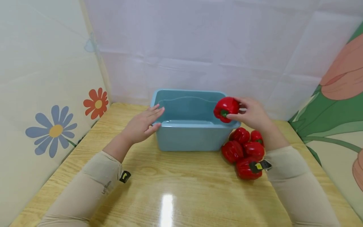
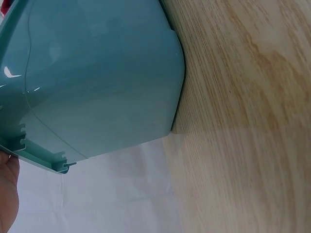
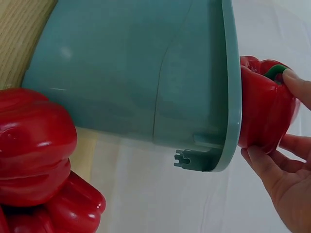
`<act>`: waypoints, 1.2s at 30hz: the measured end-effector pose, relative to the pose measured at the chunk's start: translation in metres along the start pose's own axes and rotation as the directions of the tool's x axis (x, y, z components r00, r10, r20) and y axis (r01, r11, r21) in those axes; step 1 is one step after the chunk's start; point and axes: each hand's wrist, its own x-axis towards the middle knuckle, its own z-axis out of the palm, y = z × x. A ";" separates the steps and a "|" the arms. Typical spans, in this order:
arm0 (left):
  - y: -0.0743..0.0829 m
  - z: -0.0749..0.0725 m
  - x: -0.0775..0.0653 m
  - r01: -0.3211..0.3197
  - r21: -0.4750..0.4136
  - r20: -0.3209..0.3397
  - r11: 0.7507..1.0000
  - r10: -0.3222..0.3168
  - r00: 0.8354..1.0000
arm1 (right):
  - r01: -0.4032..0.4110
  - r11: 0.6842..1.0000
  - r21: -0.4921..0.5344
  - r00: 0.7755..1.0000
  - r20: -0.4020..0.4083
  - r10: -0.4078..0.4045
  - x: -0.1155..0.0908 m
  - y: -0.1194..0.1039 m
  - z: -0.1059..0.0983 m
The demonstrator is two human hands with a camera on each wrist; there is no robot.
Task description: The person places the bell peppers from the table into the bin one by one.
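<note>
Red pepper (image 1: 227, 104), head view: sits in the right hand (image 1: 252, 113), at the right end of the blue-green bin's (image 1: 190, 138) opening. Right hand pinches it from the side, thumb near the green stem. Left hand (image 1: 140, 124) lies at the opposite rim, fingers straight and spread, thumb apart; no pepper in it. My reading: it is there to steady the bin. Five loose peppers (image 1: 253, 150) are clustered on the counter (image 1: 147, 195), close by the bin's right end, presumably to keep the reach short for the right hand.

Left wrist view: bin wall fills much of the frame; only a little of the left hand shows, at the rim. How firmly it bears there, I cannot tell.

Right wrist view: thumb by the stem, other fingers against the far side of the pepper, a grip that likely suits its smooth, lobed skin. Bin rim partly overlaps the pepper; whether they touch is unclear.
</note>
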 end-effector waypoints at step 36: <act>0.003 -0.001 0.002 -0.001 -0.005 -0.002 1.000 0.001 1.000 | -0.071 0.997 -0.029 0.993 0.091 0.074 0.009 0.001 0.010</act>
